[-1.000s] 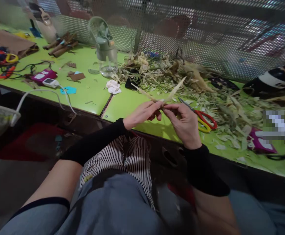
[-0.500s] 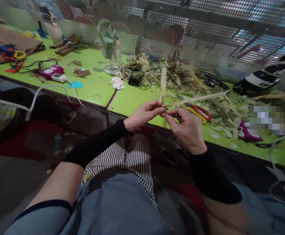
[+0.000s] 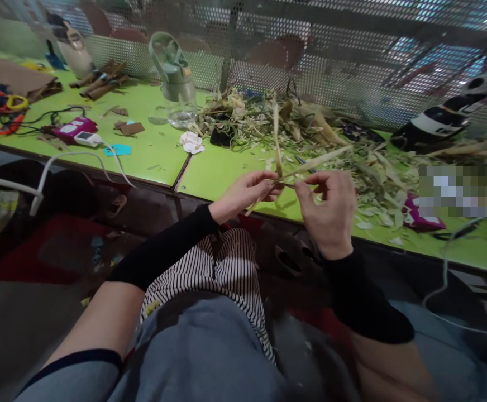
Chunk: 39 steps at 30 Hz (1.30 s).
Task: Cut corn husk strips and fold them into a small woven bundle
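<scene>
My left hand (image 3: 246,192) is closed on pale dried husk strips just over the front edge of the green table. One husk strip (image 3: 276,131) stands up from its fingertips, and a second strip (image 3: 325,159) slants off to the right behind my other hand. A short end pokes out below the left fingers. My right hand (image 3: 329,209) pinches a thin dark strand (image 3: 287,185) that runs taut to the left fingertips. Scissors lie behind the right hand, mostly hidden, with only part of a dark blade (image 3: 300,160) showing.
A heap of husk scraps (image 3: 235,111) spreads along the back and right of the green table (image 3: 222,173). A clear bottle (image 3: 180,92), crumpled tissue (image 3: 192,142) and purple box (image 3: 76,130) with cables stand left. A black bottle (image 3: 436,123) leans right, near another purple box (image 3: 421,215).
My right hand has drawn away to the right from the left fingertips, stretching the dark strand between them. The husk strips have shifted slightly, and the right hand now covers the scissor handles.
</scene>
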### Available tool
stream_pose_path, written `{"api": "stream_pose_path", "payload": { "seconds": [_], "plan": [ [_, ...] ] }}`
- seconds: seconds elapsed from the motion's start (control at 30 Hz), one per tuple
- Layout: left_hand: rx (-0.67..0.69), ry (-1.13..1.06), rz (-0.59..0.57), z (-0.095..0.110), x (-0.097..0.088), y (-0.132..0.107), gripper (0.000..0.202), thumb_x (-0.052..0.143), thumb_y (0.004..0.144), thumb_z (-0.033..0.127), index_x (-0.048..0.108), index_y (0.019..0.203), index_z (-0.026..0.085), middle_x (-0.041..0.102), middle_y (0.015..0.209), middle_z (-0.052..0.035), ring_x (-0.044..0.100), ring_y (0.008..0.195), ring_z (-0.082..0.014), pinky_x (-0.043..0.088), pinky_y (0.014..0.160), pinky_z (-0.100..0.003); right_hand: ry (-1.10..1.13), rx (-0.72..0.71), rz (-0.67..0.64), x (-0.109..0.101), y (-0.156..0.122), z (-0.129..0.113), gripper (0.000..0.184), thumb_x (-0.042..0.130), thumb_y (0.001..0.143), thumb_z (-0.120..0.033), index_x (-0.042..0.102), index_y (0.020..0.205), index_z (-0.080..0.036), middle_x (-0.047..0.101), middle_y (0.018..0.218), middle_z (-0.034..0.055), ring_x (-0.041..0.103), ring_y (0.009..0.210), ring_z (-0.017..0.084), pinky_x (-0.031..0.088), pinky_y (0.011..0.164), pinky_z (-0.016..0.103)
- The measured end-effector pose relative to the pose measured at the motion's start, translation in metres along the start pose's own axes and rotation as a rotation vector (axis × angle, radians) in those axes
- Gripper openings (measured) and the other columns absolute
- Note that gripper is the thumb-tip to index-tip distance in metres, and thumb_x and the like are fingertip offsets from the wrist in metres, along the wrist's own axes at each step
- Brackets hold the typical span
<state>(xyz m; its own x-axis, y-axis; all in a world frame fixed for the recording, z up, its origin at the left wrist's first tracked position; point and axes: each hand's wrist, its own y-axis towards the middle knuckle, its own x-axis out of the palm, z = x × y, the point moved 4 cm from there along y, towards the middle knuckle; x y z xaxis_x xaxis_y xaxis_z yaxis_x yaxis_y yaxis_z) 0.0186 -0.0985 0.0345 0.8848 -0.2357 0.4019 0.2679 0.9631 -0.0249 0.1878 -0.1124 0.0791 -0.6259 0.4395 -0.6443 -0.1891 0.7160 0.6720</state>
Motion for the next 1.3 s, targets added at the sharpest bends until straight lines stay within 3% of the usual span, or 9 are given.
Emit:
{"api": "stream_pose_path", "payload": {
  "seconds": [0.1, 0.2, 0.33, 0.47, 0.67, 0.83, 1.0, 1.17, 1.3],
  "plan": [
    [-0.060, -0.108, 0.085, -0.009, 0.004, 0.001, 0.011, 0.060, 0.098, 0.011, 0.063, 0.109, 0.014, 0.079, 0.105, -0.0079, 0.072, 0.091, -0.0111, 0.054, 0.105, -0.033, -0.020, 0.028, -0.142, 0.017, -0.006, -0.004, 0.039, 0.058, 0.102, -0.055, 0.059, 0.077, -0.025, 0.064, 0.075, 0.0052, 0.057, 0.068, 0.021, 0.044, 0.067, 0.037],
    [-0.062, -0.161, 0.106, -0.018, 0.010, 0.004, 0.013, 0.067, 0.096, 0.015, 0.064, 0.109, 0.015, 0.081, 0.106, -0.0079, 0.074, 0.098, -0.0141, 0.053, 0.109, -0.036, -0.023, 0.068, -0.316, 0.034, -0.015, -0.004, 0.034, 0.061, 0.098, -0.046, 0.056, 0.072, -0.024, 0.064, 0.069, 0.0043, 0.053, 0.062, 0.019, 0.036, 0.061, 0.034],
    [-0.048, -0.202, 0.073, -0.027, 0.013, 0.009, 0.009, 0.071, 0.095, 0.016, 0.066, 0.102, 0.014, 0.081, 0.097, -0.0062, 0.074, 0.096, -0.0140, 0.052, 0.109, -0.036, 0.000, 0.073, -0.385, 0.038, -0.021, -0.003, 0.027, 0.053, 0.099, -0.034, 0.056, 0.074, -0.023, 0.066, 0.071, 0.0049, 0.055, 0.062, 0.019, 0.035, 0.063, 0.034],
    [-0.065, -0.201, 0.049, -0.028, 0.014, 0.008, 0.012, 0.073, 0.094, 0.017, 0.071, 0.105, 0.013, 0.080, 0.098, -0.0062, 0.074, 0.094, -0.0135, 0.054, 0.106, -0.035, 0.052, 0.030, -0.442, 0.031, -0.026, -0.007, 0.028, 0.050, 0.100, -0.033, 0.056, 0.075, -0.024, 0.065, 0.070, 0.0037, 0.056, 0.064, 0.019, 0.036, 0.063, 0.033],
    [-0.069, -0.141, 0.061, -0.022, 0.012, 0.005, 0.014, 0.072, 0.096, 0.018, 0.073, 0.109, 0.012, 0.081, 0.102, -0.0081, 0.075, 0.106, -0.0159, 0.052, 0.110, -0.036, 0.119, 0.071, -0.477, 0.028, -0.040, -0.011, 0.035, 0.050, 0.102, -0.036, 0.043, 0.069, -0.025, 0.054, 0.063, -0.0004, 0.051, 0.061, 0.017, 0.035, 0.062, 0.032],
    [-0.051, -0.086, 0.046, -0.018, 0.008, 0.007, 0.013, 0.072, 0.096, 0.018, 0.073, 0.108, 0.013, 0.081, 0.100, -0.0064, 0.075, 0.105, -0.0152, 0.054, 0.107, -0.035, 0.188, 0.086, -0.450, 0.028, -0.051, -0.019, 0.042, 0.051, 0.104, -0.040, 0.037, 0.066, -0.026, 0.042, 0.056, -0.0033, 0.045, 0.055, 0.016, 0.034, 0.058, 0.032],
    [-0.017, -0.043, 0.024, -0.008, 0.007, 0.013, 0.009, 0.069, 0.096, 0.015, 0.073, 0.103, 0.012, 0.081, 0.102, -0.0078, 0.076, 0.110, -0.0167, 0.053, 0.111, -0.035, 0.234, 0.131, -0.431, 0.022, -0.042, -0.007, 0.051, 0.049, 0.106, -0.056, 0.046, 0.065, -0.026, 0.047, 0.055, -0.0023, 0.048, 0.054, 0.017, 0.037, 0.057, 0.033],
    [-0.090, -0.058, -0.056, 0.001, 0.011, 0.010, 0.019, 0.057, 0.100, 0.010, 0.075, 0.107, 0.011, 0.083, 0.103, -0.0102, 0.077, 0.104, -0.0147, 0.053, 0.112, -0.035, 0.417, 0.404, -0.228, 0.016, -0.020, 0.032, 0.057, 0.055, 0.096, -0.079, 0.062, 0.078, -0.024, 0.059, 0.068, -0.0006, 0.049, 0.056, 0.013, 0.036, 0.052, 0.029],
    [-0.136, -0.053, -0.081, -0.002, 0.015, 0.006, 0.022, 0.056, 0.098, 0.005, 0.075, 0.109, 0.009, 0.083, 0.099, -0.0101, 0.076, 0.093, -0.0127, 0.056, 0.106, -0.033, 0.705, 0.510, -0.075, 0.029, -0.016, 0.041, 0.052, 0.071, 0.086, -0.076, 0.058, 0.083, -0.025, 0.051, 0.069, -0.0046, 0.041, 0.052, 0.010, 0.032, 0.047, 0.026]
  ]
}}
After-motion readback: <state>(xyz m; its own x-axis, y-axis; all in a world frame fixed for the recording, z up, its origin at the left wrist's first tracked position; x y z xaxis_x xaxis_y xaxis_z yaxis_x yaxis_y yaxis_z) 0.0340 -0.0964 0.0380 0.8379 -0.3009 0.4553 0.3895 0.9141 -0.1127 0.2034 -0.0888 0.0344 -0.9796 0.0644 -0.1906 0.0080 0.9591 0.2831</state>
